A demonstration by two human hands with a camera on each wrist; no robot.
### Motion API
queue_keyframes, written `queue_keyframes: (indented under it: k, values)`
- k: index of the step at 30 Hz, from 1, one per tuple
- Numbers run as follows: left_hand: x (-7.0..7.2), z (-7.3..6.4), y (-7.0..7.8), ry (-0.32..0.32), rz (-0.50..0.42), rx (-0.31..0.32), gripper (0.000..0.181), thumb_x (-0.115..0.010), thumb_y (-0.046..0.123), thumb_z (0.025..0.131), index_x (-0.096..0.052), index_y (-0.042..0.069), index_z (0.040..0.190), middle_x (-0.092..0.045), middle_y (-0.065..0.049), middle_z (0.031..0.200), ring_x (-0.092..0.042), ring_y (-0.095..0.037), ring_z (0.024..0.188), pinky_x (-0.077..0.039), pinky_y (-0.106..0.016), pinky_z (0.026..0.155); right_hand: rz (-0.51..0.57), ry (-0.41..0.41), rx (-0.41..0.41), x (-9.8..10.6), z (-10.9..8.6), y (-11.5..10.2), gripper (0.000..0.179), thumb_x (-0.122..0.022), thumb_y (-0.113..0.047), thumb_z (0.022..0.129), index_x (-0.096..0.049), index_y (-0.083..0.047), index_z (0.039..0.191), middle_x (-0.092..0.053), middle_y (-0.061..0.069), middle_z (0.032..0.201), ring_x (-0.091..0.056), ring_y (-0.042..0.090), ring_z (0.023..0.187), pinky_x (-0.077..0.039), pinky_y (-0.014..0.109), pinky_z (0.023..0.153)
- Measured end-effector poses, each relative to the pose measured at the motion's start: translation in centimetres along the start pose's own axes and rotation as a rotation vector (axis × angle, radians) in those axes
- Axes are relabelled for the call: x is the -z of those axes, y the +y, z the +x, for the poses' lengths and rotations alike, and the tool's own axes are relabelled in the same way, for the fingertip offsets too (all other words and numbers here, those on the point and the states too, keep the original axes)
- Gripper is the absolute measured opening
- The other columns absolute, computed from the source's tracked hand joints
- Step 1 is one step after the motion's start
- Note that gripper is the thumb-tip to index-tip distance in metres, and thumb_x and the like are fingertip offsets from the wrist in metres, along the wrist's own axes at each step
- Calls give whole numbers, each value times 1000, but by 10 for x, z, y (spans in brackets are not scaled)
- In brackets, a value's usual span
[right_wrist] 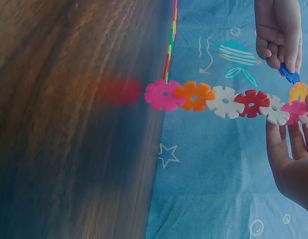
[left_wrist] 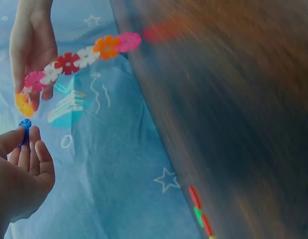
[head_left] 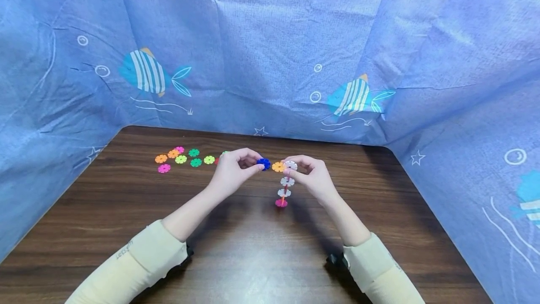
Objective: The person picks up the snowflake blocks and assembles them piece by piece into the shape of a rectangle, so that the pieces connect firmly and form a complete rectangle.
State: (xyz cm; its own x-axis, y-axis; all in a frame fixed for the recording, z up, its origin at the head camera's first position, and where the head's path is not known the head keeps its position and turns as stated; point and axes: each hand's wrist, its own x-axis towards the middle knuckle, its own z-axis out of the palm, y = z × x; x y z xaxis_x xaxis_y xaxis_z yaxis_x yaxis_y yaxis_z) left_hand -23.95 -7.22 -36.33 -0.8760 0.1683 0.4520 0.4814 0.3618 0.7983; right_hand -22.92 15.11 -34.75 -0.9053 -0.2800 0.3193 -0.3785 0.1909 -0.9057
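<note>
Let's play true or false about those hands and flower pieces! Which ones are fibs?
1. The right hand holds a chain of flower-shaped discs. True.
2. The left hand pinches a red disc. False: the left hand pinches a blue disc.
3. The chain's bottom disc is green. False: a pink disc is at the bottom.
4. Striped fish decorate the blue cloth. True.
5. Loose discs lie right of the chain. False: the loose discs lie left of it.

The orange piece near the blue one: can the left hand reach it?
Probably yes: the left hand pinches the blue piece close to the orange piece, and nothing shows between the two pieces.
</note>
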Motion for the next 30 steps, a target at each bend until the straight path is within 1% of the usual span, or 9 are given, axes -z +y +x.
queue_keyframes:
  k: [2, 6, 9, 15, 20, 24, 30]
  values:
    - [-3, -1, 1, 7, -23, -7, 13, -77, 16, 79, -70, 11, 89, -71, 1, 79, -63, -9, 66, -52, -25, 61, 8, 1, 5, -1, 0, 0, 23, -70, 0, 82, -66, 8, 104, -66, 23, 107, -63, 4, 87, -52, 23, 74]
    - [-6, -2, 3, 19, -53, -4, 13, -77, 16, 79, -70, 11, 88, -72, 0, 80, -64, -10, 68, -52, -25, 62, 21, 5, 28, 0, 4, 11, 23, -70, 1, 82, -66, 6, 104, -66, 20, 108, -63, 5, 87, -51, 21, 70]
    - [-7, -2, 4, 22, -70, 5, 12, -77, 16, 79, -70, 11, 88, -72, 0, 80, -64, -10, 68, -52, -26, 63, 28, 3, 43, 1, 6, 21, 22, -71, -1, 82, -67, 3, 103, -68, 15, 107, -63, 7, 90, -51, 22, 70]
    - [-10, -3, 4, 34, -104, 13, 12, -77, 18, 79, -71, 12, 88, -72, 0, 80, -64, -11, 66, -53, -27, 62, 27, 7, 55, 1, 5, 22, 21, -72, -6, 82, -68, 1, 102, -69, 6, 104, -64, 11, 93, -51, 22, 71]
    - [-13, -3, 3, 62, -111, 4, 12, -77, 21, 79, -73, 13, 88, -72, 1, 79, -64, -11, 65, -52, -27, 60, 65, 20, 49, 0, 5, 22, 21, -71, 0, 81, -67, 5, 101, -69, 10, 105, -64, 10, 91, -51, 22, 69]
    - [-15, -5, 5, 78, -107, -7, 12, -78, 20, 78, -73, 12, 86, -73, 0, 78, -65, -10, 66, -52, -26, 61, 91, 28, 39, -1, 5, 21, 21, -70, 4, 81, -66, 8, 101, -69, 12, 104, -64, 9, 88, -51, 22, 68]
    - [-15, -5, 7, 96, -97, -11, 12, -78, 18, 77, -73, 11, 86, -73, 0, 79, -65, -8, 66, -52, -24, 60, 102, 34, 43, -4, 3, 19, 22, -73, -3, 80, -67, 6, 100, -70, 11, 103, -65, 11, 90, -51, 21, 69]
